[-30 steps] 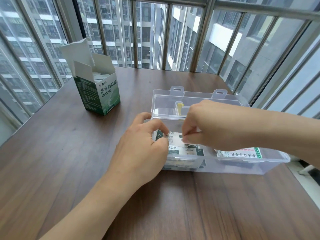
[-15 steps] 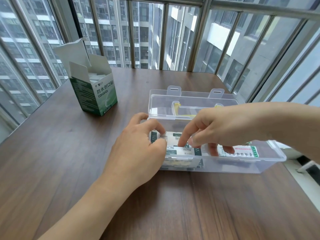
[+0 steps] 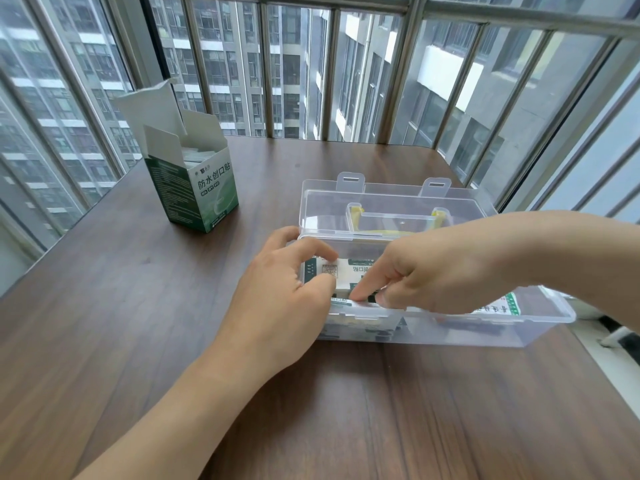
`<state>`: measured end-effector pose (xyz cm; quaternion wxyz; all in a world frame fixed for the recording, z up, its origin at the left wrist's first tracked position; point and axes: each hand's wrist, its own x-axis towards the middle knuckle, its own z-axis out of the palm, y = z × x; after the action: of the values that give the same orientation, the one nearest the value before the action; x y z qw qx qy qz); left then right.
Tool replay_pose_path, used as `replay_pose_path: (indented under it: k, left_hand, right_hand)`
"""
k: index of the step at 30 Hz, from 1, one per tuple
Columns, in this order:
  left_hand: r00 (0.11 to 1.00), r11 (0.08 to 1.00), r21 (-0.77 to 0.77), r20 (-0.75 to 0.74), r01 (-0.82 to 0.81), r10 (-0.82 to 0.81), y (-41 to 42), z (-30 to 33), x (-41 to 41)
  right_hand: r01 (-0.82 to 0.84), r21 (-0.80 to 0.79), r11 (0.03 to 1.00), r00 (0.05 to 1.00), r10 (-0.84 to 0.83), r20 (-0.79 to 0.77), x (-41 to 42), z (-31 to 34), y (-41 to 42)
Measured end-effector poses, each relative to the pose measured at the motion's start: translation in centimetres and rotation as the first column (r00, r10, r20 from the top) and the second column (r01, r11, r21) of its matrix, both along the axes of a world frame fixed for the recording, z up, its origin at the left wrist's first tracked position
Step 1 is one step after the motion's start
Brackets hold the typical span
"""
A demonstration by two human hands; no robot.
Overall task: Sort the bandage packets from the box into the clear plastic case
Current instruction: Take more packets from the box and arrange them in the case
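A clear plastic case (image 3: 540, 327) sits open on the wooden table, its lid (image 3: 391, 202) tipped back. White-and-green bandage packets (image 3: 349, 271) are stacked in its left compartment. My left hand (image 3: 284, 303) wraps the case's left end, with thumb and forefinger on the stack. From the right, my right hand (image 3: 440, 271) reaches in and its fingertips press on the packets. Another packet (image 3: 502, 306) lies in the right compartment, partly hidden by my right hand. The green bandage box (image 3: 197, 188) stands open at the back left, with packets showing inside.
The table (image 3: 121, 306) ends at a railing and windows behind the box and case. Its right edge runs close to the case's right end. A yellow-clipped handle (image 3: 391, 220) sits in the lid.
My right hand has dropped lower into the left compartment and spread its fingers over the packets. My left hand stays at the case's left end.
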<state>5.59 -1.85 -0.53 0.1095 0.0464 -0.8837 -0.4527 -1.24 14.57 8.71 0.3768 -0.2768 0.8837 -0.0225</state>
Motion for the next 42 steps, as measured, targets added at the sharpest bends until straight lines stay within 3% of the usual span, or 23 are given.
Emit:
replay_pose_path:
  k: [4, 12, 20, 27, 35, 42]
  left_hand:
    - [1.000, 1.000, 0.028, -0.018, -0.005, 0.006, 0.1, -0.1, -0.1]
    - [1.000, 0.999, 0.031, -0.029, 0.006, -0.005, 0.0, 0.1, 0.0]
    - [0.999, 0.992, 0.114, -0.019, 0.051, -0.049, -0.1, 0.1, -0.2]
    - [0.997, 0.978, 0.192, -0.010, 0.081, -0.081, -0.2, 0.4, -0.1]
    - [0.998, 0.972, 0.228, -0.044, 0.061, -0.052, 0.1, 0.4, 0.1]
    - [0.997, 0.992, 0.104, 0.016, 0.069, -0.071, -0.1, 0.8, -0.2]
  right_hand:
    - [-0.069, 0.081, 0.994, 0.997, 0.072, -0.041, 0.4, 0.2, -0.8]
    - [-0.029, -0.095, 0.995, 0.995, 0.020, -0.093, -0.5, -0.8, -1.3]
    - [-0.147, -0.084, 0.986, 0.942, 0.113, -0.315, 0.0, -2.1, -2.0]
    - [0.035, -0.189, 0.981, 0.998, -0.044, -0.047, -0.8, -0.6, -1.2]
    - [-0.073, -0.156, 0.985, 0.966, 0.031, -0.258, 0.2, -1.6, -1.9]
    - [-0.053, -0.102, 0.993, 0.965, 0.025, -0.261, 0.1, -1.9, -2.6]
